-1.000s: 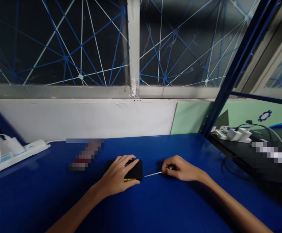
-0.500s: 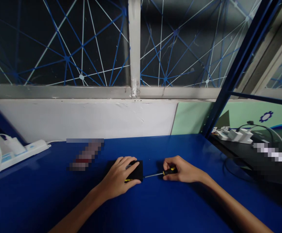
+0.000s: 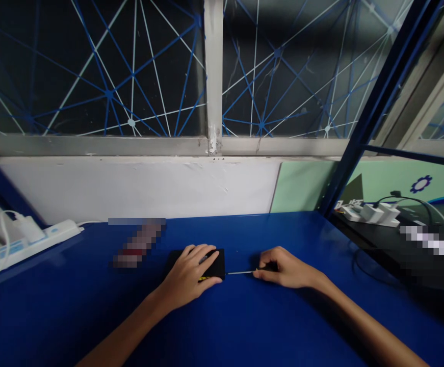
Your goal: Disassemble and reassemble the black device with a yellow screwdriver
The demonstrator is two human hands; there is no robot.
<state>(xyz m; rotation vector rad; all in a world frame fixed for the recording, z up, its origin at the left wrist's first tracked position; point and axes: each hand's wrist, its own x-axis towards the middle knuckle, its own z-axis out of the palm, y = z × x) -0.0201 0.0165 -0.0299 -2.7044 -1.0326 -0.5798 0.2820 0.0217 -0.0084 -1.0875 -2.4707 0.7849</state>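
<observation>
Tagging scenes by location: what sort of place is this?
Probably a small workshop or assembly bench by a window. A blue worktable, a power strip with a charger plugged in, and a screwdriver worked into a small black box.

The table is deep blue and a little glossy. On it is a black box with a thin yellow stripe on its near edge. The screwdriver shows a silver shaft. The power strip at the far left is white with pale blue parts. The window glass is dark, with a pattern of blue and white crossing lines.
</observation>
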